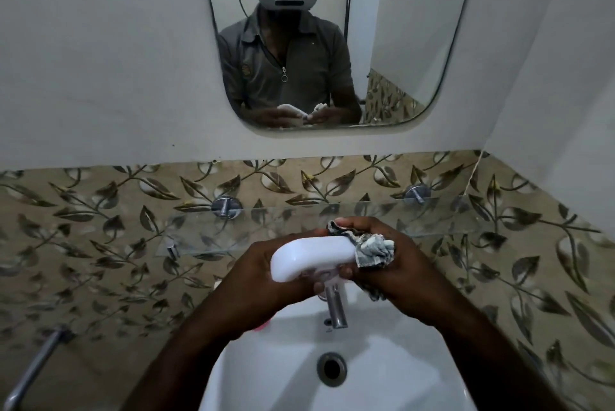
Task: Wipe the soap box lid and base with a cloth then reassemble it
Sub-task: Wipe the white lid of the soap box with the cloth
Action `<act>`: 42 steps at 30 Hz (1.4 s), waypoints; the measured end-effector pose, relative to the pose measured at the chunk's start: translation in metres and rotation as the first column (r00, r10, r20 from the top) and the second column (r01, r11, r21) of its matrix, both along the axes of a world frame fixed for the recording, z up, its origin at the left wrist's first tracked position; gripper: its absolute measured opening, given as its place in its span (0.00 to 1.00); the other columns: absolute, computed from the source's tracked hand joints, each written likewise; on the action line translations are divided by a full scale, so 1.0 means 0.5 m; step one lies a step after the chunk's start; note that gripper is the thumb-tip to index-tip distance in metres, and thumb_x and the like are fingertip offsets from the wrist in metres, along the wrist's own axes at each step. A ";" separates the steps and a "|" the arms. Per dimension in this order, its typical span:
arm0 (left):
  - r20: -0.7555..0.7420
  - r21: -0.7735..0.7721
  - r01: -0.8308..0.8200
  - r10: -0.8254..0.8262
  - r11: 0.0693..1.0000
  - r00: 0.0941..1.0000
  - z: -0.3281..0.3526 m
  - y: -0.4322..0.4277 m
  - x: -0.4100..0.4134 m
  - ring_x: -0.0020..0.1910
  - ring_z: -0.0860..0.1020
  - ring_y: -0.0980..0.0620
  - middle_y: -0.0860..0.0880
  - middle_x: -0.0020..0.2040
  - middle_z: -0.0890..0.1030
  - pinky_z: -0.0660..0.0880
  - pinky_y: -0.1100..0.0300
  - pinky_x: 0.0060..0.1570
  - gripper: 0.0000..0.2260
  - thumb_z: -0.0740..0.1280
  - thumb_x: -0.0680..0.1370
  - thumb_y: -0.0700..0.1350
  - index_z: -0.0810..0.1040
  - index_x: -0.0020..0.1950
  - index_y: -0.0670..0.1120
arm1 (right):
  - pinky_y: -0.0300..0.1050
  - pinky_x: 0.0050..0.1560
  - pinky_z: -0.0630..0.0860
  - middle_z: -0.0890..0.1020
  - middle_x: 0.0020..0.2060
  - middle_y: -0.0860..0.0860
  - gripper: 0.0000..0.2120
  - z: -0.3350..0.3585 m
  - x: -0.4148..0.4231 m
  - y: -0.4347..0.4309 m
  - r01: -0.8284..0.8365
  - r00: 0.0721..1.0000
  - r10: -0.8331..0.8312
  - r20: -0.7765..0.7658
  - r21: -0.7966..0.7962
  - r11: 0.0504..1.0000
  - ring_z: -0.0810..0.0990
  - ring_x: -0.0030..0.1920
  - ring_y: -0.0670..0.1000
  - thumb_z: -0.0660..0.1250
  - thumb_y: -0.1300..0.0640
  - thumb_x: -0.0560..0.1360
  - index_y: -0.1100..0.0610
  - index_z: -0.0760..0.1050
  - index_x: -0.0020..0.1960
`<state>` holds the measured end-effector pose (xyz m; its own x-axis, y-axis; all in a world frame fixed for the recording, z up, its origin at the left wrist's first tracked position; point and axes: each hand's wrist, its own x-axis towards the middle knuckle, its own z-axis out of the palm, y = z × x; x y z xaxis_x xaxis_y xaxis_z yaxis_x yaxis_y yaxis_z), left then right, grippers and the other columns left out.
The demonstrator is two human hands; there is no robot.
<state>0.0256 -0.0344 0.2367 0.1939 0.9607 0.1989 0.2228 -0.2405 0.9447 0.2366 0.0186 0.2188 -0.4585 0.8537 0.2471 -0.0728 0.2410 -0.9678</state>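
A white rounded soap box part (309, 256) is held above the sink, tilted up to the right. My left hand (256, 281) grips it from below and from the left. My right hand (389, 264) holds a crumpled grey and white cloth (374, 249) pressed against the part's right end. I cannot tell whether this piece is the lid or the base. The other half of the box is hidden from me.
A white sink (332, 374) with a round drain (331, 369) lies below my hands, with a chrome tap (334, 309) at its back. A glass shelf (299, 221) on chrome brackets runs along the leaf-patterned tile wall. A mirror (399, 44) hangs above. A chrome pipe (33, 367) stands at the left.
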 end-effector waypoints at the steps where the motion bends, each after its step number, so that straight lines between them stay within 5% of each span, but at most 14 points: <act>1: 0.014 0.005 -0.025 0.025 1.000 1.000 -0.001 -0.001 0.005 0.52 0.83 0.57 0.58 0.53 0.85 0.77 0.67 0.47 0.25 0.75 0.69 0.32 0.79 0.61 0.53 | 0.42 0.49 0.79 0.83 0.58 0.50 0.29 0.007 -0.001 0.002 0.001 1.000 -0.001 0.016 -0.001 1.000 0.81 0.56 0.48 0.72 0.76 0.65 0.55 0.76 0.62; 5: 0.095 0.048 -0.159 0.154 0.986 0.983 -0.034 0.001 0.017 0.55 0.82 0.59 0.61 0.55 0.83 0.76 0.67 0.50 0.26 0.73 0.68 0.36 0.77 0.63 0.56 | 0.50 0.57 0.79 0.84 0.53 0.43 0.25 0.025 0.014 0.009 0.245 0.960 -0.260 0.103 0.143 0.959 0.82 0.54 0.46 0.70 0.73 0.70 0.50 0.79 0.60; 8: 0.100 0.069 -0.210 0.203 0.975 0.974 -0.043 -0.003 0.030 0.53 0.82 0.62 0.62 0.53 0.84 0.74 0.72 0.47 0.25 0.70 0.68 0.38 0.78 0.63 0.55 | 0.42 0.59 0.76 0.82 0.52 0.32 0.29 0.031 -0.013 -0.026 0.435 0.856 -0.507 0.106 0.382 0.815 0.80 0.54 0.36 0.67 0.73 0.69 0.43 0.78 0.58; 10: 0.082 0.112 -0.206 0.197 0.972 0.977 -0.042 -0.002 0.040 0.48 0.82 0.64 0.61 0.48 0.85 0.74 0.73 0.45 0.16 0.69 0.69 0.40 0.82 0.56 0.50 | 0.41 0.67 0.69 0.77 0.61 0.34 0.33 0.021 -0.058 -0.063 0.276 0.870 -0.465 0.164 0.619 0.736 0.74 0.64 0.38 0.64 0.72 0.68 0.44 0.73 0.65; 13: 0.148 0.132 -0.248 0.228 0.960 0.962 -0.033 -0.001 0.046 0.36 0.80 0.64 0.56 0.36 0.84 0.74 0.71 0.37 0.06 0.68 0.68 0.49 0.82 0.39 0.49 | 0.53 0.75 0.55 0.74 0.68 0.51 0.21 -0.009 -0.093 -0.072 0.051 0.814 -0.526 0.247 0.872 0.488 0.66 0.72 0.50 0.56 0.61 0.77 0.54 0.69 0.70; 17: 0.089 0.155 -0.257 0.246 0.954 0.965 -0.035 0.003 0.038 0.44 0.82 0.61 0.59 0.45 0.86 0.76 0.70 0.42 0.22 0.69 0.66 0.34 0.84 0.47 0.61 | 0.49 0.72 0.60 0.78 0.64 0.49 0.28 -0.014 -0.080 -0.026 0.310 0.799 -0.575 0.175 0.700 0.644 0.72 0.68 0.50 0.67 0.69 0.67 0.56 0.74 0.66; 19: 0.079 0.143 -0.262 0.252 0.955 0.964 -0.031 0.004 0.045 0.41 0.81 0.63 0.60 0.42 0.85 0.76 0.70 0.41 0.19 0.70 0.67 0.35 0.84 0.43 0.62 | 0.39 0.72 0.60 0.78 0.62 0.49 0.28 0.000 -0.093 -0.041 0.327 0.807 -0.562 0.179 0.657 0.679 0.71 0.68 0.46 0.67 0.72 0.66 0.58 0.76 0.64; 23: 0.117 0.096 -0.318 0.306 0.943 0.945 -0.043 0.003 0.045 0.40 0.80 0.67 0.72 0.34 0.80 0.75 0.66 0.45 0.06 0.65 0.67 0.48 0.76 0.42 0.54 | 0.45 0.75 0.57 0.77 0.66 0.55 0.19 0.016 -0.120 -0.101 0.081 0.884 -0.429 0.188 0.841 0.535 0.68 0.72 0.51 0.53 0.61 0.79 0.60 0.77 0.64; 26: 0.075 0.192 -0.288 0.278 0.938 0.958 -0.043 -0.001 0.040 0.35 0.78 0.62 0.58 0.34 0.82 0.73 0.68 0.37 0.03 0.67 0.67 0.42 0.80 0.39 0.47 | 0.51 0.73 0.63 0.75 0.67 0.50 0.20 -0.013 -0.098 -0.051 0.173 0.887 -0.437 0.150 0.769 0.616 0.70 0.71 0.50 0.61 0.66 0.75 0.56 0.75 0.65; 29: 0.030 0.183 -0.287 0.287 0.940 0.958 -0.044 -0.003 0.045 0.31 0.73 0.60 0.54 0.33 0.80 0.70 0.66 0.33 0.09 0.67 0.66 0.38 0.80 0.43 0.48 | 0.44 0.70 0.68 0.74 0.63 0.39 0.32 -0.023 -0.093 -0.021 0.373 0.849 -0.513 0.127 0.545 0.751 0.73 0.67 0.44 0.67 0.74 0.66 0.50 0.74 0.65; 32: 0.023 0.233 -0.221 0.221 0.947 0.975 -0.048 -0.002 0.048 0.44 0.81 0.65 0.63 0.44 0.84 0.74 0.71 0.44 0.15 0.69 0.69 0.36 0.84 0.47 0.55 | 0.39 0.72 0.62 0.74 0.65 0.44 0.32 -0.010 -0.110 -0.058 0.304 0.853 -0.502 0.144 0.645 0.701 0.70 0.70 0.47 0.64 0.72 0.65 0.53 0.74 0.66; 36: 0.063 0.301 -0.228 0.219 0.926 0.974 -0.041 -0.006 0.050 0.55 0.80 0.63 0.61 0.53 0.84 0.74 0.69 0.52 0.18 0.70 0.69 0.36 0.82 0.56 0.53 | 0.52 0.75 0.59 0.73 0.68 0.49 0.27 -0.004 -0.097 -0.059 0.206 0.875 -0.469 0.116 0.788 0.580 0.68 0.72 0.50 0.63 0.64 0.70 0.54 0.72 0.69; 40: 0.037 0.246 -0.245 0.243 0.938 0.969 -0.045 -0.008 0.055 0.62 0.77 0.60 0.59 0.62 0.81 0.73 0.63 0.61 0.27 0.68 0.66 0.47 0.76 0.66 0.55 | 0.56 0.69 0.69 0.79 0.63 0.43 0.34 -0.012 -0.083 -0.017 0.448 0.881 -0.471 -0.042 0.393 0.803 0.75 0.66 0.45 0.62 0.73 0.66 0.42 0.77 0.62; 42: -0.001 0.237 -0.218 0.225 0.947 0.974 -0.045 -0.005 0.055 0.60 0.78 0.62 0.60 0.59 0.82 0.73 0.66 0.58 0.24 0.68 0.66 0.47 0.78 0.63 0.55 | 0.51 0.70 0.68 0.77 0.65 0.44 0.32 0.001 -0.092 -0.040 0.407 0.884 -0.466 0.011 0.471 0.783 0.72 0.69 0.43 0.62 0.71 0.66 0.44 0.76 0.63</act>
